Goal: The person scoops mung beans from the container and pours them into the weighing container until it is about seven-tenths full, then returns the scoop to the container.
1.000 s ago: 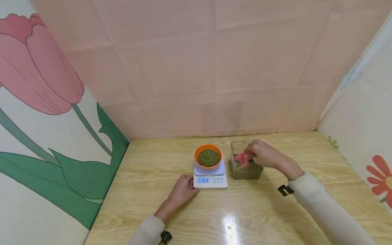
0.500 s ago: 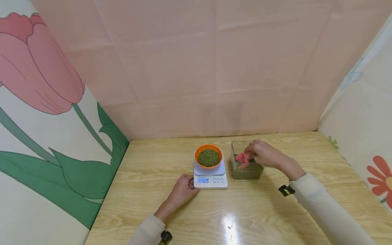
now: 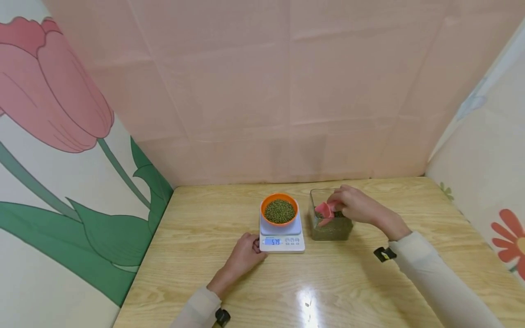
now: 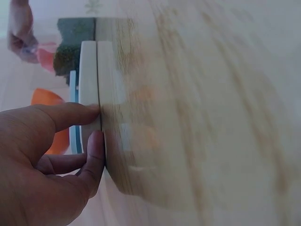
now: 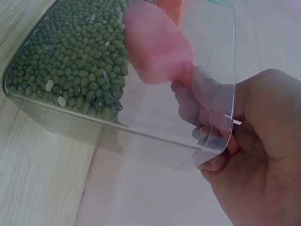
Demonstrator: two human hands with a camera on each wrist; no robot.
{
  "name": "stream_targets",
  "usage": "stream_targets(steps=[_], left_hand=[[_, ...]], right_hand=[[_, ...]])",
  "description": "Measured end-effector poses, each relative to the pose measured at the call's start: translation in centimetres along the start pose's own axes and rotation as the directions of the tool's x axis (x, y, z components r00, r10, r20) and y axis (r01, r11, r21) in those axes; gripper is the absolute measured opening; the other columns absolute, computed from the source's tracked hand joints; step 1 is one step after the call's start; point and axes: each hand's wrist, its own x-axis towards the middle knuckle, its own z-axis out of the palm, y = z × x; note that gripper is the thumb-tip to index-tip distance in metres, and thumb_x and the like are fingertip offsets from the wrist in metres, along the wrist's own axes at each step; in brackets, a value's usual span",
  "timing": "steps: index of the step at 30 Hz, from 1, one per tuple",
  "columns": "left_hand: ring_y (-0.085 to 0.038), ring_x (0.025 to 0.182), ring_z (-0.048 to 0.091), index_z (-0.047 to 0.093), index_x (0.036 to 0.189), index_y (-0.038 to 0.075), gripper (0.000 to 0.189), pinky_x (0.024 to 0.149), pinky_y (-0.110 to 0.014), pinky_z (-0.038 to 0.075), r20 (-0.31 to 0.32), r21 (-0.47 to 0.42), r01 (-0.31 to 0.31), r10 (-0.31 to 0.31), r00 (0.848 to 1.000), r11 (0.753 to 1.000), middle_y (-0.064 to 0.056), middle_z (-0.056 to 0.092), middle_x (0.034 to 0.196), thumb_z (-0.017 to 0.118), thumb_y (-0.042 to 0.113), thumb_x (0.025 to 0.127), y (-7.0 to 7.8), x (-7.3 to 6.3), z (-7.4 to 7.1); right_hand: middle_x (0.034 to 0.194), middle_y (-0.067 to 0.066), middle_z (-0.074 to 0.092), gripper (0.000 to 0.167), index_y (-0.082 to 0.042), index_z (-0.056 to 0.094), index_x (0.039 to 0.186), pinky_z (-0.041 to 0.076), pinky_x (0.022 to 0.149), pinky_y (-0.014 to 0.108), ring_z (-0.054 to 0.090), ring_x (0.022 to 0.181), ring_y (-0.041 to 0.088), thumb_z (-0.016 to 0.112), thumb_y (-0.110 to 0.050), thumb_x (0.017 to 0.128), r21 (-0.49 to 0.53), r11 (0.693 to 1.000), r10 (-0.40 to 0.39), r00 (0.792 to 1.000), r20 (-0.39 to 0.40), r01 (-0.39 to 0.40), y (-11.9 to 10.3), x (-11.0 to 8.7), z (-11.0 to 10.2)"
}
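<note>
My left hand (image 3: 245, 253) holds the front left corner of a white kitchen scale (image 3: 283, 249), thumb along the front edge and other fingers bent at its side. On the scale stands an orange bowl (image 3: 280, 196) of green mung beans (image 3: 280, 212); the display (image 3: 272, 242) reads 579. To the right is a clear square container (image 3: 331, 234) with more mung beans (image 5: 70, 70). My right hand (image 3: 356, 205) grips the handle of a pink scoop (image 5: 160, 47) inside this container. In the right wrist view the scoop's head is tilted beside the beans, seen through the clear wall.
The wooden table (image 3: 197, 218) ends at a pink-covered wall (image 3: 229, 114) behind the scale. A tulip mural (image 3: 61, 100) is on the left, and a flower-painted wall (image 3: 484, 173) on the right. Both wrists wear dark bands (image 3: 384, 254).
The scoop in my right hand has shifted and tilted slightly within the container, the hand moving marginally up and right. My left hand, the scale and the 579 reading stay the same.
</note>
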Motion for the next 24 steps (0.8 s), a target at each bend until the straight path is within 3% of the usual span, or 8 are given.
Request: stream_targets(steps=[12,24], left_hand=[[-0.011,0.084,0.055,0.070,0.119,-0.003,0.036,0.068,-0.017,0.050,0.001,0.006,0.002,-0.002,1.000,1.000,-0.006,0.057,0.098,0.082,0.008,0.088,-0.4,0.1,0.2],[-0.011,0.084,0.055,0.070,0.119,-0.005,0.037,0.068,-0.018,0.049,-0.002,0.000,-0.001,0.001,1.000,1.000,-0.008,0.057,0.099,0.084,0.007,0.087,-0.3,0.0,0.1]], right_hand=[[0.110,0.011,0.077,0.020,-0.002,0.079,0.111,0.056,0.091,0.054,0.067,0.105,0.032,0.070,0.005,0.095,0.052,0.997,0.055,0.998,0.003,-0.055,0.7,-0.7,-0.8],[0.120,0.011,0.074,0.022,-0.005,0.076,0.123,0.055,0.093,0.055,0.065,0.112,0.031,0.067,-0.010,0.104,0.115,0.985,0.135,0.990,-0.030,-0.131,1.3,-2.1,-1.0]])
